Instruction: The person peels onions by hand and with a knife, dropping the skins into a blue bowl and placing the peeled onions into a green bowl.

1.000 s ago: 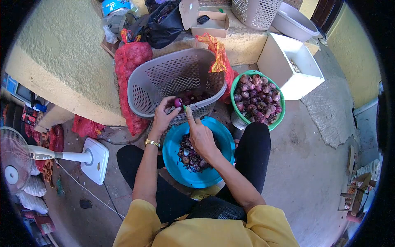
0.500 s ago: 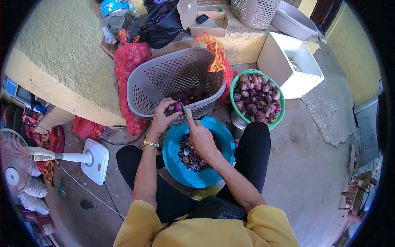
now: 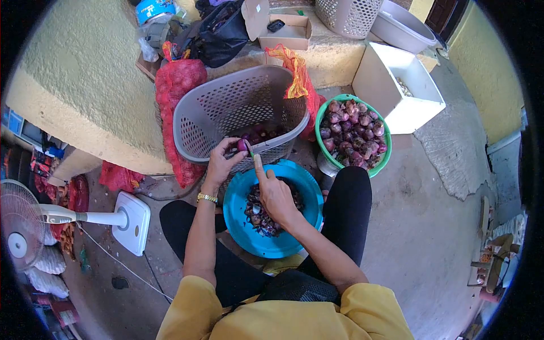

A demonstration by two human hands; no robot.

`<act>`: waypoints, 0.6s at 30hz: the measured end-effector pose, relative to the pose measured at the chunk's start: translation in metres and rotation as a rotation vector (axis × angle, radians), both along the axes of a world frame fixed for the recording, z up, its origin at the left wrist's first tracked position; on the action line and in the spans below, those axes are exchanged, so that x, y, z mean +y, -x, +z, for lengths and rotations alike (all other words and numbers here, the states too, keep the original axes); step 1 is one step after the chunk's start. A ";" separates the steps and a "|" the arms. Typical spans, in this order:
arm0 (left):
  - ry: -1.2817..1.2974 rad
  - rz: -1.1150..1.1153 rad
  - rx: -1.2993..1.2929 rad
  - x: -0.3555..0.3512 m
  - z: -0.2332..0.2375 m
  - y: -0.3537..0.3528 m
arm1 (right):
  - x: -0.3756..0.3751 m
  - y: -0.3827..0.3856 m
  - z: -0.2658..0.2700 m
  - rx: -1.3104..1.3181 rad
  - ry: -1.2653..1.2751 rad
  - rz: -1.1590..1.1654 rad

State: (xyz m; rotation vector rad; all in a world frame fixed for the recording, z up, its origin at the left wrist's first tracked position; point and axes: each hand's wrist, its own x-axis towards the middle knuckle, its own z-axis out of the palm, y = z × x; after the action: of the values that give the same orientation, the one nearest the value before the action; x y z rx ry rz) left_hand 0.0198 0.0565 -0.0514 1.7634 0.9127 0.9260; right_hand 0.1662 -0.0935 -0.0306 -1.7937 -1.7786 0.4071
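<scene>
My left fingers (image 3: 236, 157) gripped an onion (image 3: 242, 145); my right fingers (image 3: 258, 165), their hold unclear, had just drawn lower, seemingly stripping skin (image 3: 250, 149) between them.

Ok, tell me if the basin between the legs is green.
No, that basin is blue; the green tub of onions is beyond the right knee.

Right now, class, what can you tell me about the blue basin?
The blue basin is round and broad-rimmed, and looks like plastic. It stands open side up between the person's legs, on the near side of the grey basket. Dark purplish and pale scraps lie in it. The right hand is over it, hiding part of the inside; its base is out of sight.
</scene>
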 end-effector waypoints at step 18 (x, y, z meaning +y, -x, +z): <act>0.041 -0.017 -0.001 0.002 -0.001 -0.001 | -0.003 -0.003 -0.011 -0.026 0.019 -0.007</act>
State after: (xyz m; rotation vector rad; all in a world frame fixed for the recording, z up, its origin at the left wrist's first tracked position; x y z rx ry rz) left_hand 0.0212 0.0584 -0.0521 1.7333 0.9088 0.8915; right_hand 0.1697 -0.0963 -0.0415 -1.8258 -1.7912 0.4001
